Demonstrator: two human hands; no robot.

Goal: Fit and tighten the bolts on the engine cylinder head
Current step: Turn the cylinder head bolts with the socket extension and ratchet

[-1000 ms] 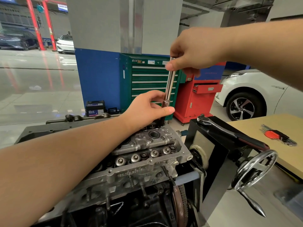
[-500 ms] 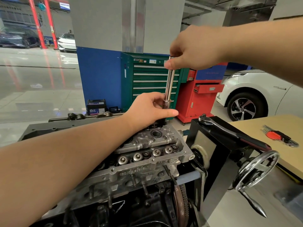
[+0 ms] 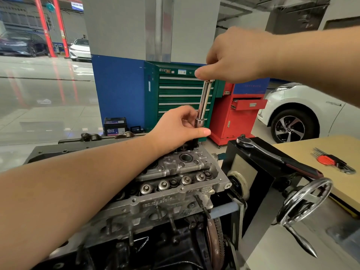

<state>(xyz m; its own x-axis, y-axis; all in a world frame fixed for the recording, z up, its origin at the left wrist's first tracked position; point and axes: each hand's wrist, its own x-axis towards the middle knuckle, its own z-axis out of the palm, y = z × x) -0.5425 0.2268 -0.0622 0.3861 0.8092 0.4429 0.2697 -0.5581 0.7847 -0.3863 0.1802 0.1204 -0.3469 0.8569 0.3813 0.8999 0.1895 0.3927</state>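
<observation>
- the engine [image 3: 152,230] sits on a black stand [image 3: 251,172] with a chrome handwheel [image 3: 307,201] at its near right corner; the engine fills the lower middle of the view, tilted a little away from the person.
- the cylinder head [image 3: 175,184] lies on top of the engine, bare aluminium, with a row of valve tops [image 3: 173,185] open to view along its near side. no cover is on it, so fitting is judged to be at an early or middle stage.
- the extension bar [image 3: 204,102], a long chrome shaft, stands nearly upright over the far end of the cylinder head, leaning slightly right at the top. its lower end goes down behind the left hand, so the bolt under it is hidden and how deep it sits cannot be told.
- the right hand [image 3: 237,55] is closed round the top of the extension bar, fingers curled over its end, as if to spin it by hand.
- the left hand [image 3: 179,127] pinches the socket collar [image 3: 199,121] low on the bar between thumb and fingers, steadying it over the hole.
- the ratchet handle [image 3: 276,158] lies unused on top of the stand, apart from both hands; final tightening with it looks not yet begun for this bolt.
- a set of hex keys [image 3: 331,160] in a red holder rests on the tan table [image 3: 311,151] to the right, untouched.
- how many bolts are already in cannot be told; at least this far one is judged to be only at the running-down stage.
</observation>
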